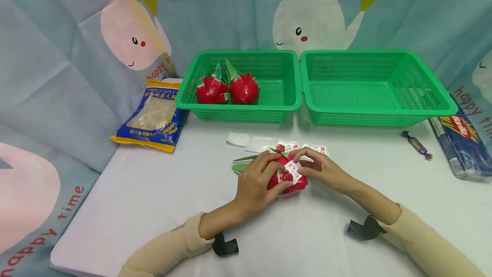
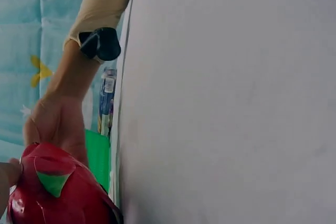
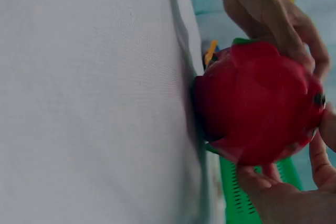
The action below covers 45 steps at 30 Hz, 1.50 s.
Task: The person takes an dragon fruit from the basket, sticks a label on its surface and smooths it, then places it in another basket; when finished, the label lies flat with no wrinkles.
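1. A person's left hand [image 1: 254, 179] and right hand [image 1: 323, 169] meet at a dragon fruit [image 3: 257, 103], at mid-table, resting on or just above the white table [image 1: 153, 217]
2. The left hand clamps the fruit's left side, fingers arched over the top, thumb in front
3. The right hand, fingers bent, touches the right edge of a paper label [image 1: 295, 170] on the fruit; whether it pinches the paper, I cannot tell
4. Just behind the fruit, a label strip [image 1: 265, 143] lies flat, short of the baskets
5. The left basket [image 1: 238, 108], green, holds two more fruits [image 1: 228, 89] in its left half; grid floor shows to their right
6. The right basket [image 1: 369, 110], also green, stands rim to rim beside it
7. A blue bag [image 1: 151, 114] lies at the table's left edge, touching the left basket; a candy [image 1: 417, 145] and a blue pack [image 1: 461, 144] lie far right
8. White tabletop spreads widely left, right and in front of the fruit
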Motion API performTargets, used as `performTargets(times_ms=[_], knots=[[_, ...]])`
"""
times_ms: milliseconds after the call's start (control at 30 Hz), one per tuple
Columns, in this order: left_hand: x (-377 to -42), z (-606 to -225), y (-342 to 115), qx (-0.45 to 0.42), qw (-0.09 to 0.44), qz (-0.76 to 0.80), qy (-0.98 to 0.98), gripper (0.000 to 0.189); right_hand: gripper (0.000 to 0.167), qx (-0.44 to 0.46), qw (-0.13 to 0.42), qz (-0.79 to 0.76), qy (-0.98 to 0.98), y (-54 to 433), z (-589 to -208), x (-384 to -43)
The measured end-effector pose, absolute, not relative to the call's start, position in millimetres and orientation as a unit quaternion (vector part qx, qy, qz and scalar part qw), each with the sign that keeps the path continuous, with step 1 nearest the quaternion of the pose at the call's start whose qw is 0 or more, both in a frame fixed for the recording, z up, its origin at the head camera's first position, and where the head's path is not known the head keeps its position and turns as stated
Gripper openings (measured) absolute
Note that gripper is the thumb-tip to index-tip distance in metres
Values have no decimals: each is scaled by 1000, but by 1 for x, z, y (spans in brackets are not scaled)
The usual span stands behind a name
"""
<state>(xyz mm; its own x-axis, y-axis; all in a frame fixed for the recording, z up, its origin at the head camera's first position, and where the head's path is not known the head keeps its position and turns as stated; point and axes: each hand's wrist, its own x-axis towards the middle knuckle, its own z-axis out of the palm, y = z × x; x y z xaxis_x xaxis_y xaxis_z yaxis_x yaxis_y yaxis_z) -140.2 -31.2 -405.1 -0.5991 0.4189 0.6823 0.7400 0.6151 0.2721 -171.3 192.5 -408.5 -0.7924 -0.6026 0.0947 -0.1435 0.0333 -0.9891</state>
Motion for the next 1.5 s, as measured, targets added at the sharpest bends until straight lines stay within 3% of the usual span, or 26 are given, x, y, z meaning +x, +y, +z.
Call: performTargets(times_ms=[100,167,267,367,533,700,867,1033,1100,1233,1300,1400,1500], knots=[[-140,-408,-34,-351,277,-287,-847,32,18,-270,211,-659,670,194,-415,-174],[-140,-409,-37,-363,265,-288,-846,33,19,-263,200,-663,672,197,-418,-174],[-141,-410,-43,-388,246,-264,-848,47,21,-278,153,-646,694,201,-420,-169],[-141,-411,-50,-418,237,-207,-852,59,37,-343,89,-579,734,201,-418,-161],[-144,-412,-56,-456,249,-100,-848,55,64,-419,-35,-424,802,197,-414,-156],[-147,-411,-55,-446,243,-96,-856,61,72,-416,-72,-400,813,196,-414,-162],[-148,-411,-54,-417,230,-130,-870,70,64,-454,-136,-417,775,197,-418,-166],[-147,-410,-55,-420,232,-122,-869,61,46,-494,-221,-359,760,195,-418,-166],[-147,-411,-56,-435,252,-99,-859,55,48,-491,-213,-334,776,194,-416,-165],[-148,-412,-57,-458,291,-53,-838,47,63,-468,-144,-318,812,195,-412,-166],[-148,-412,-57,-455,286,-61,-841,48,64,-465,-148,-323,811,195,-412,-168],[-148,-412,-57,-441,266,-105,-851,56,59,-477,-210,-318,792,195,-412,-167],[-149,-411,-58,-430,255,-131,-856,61,44,-498,-324,-245,766,192,-409,-164]])
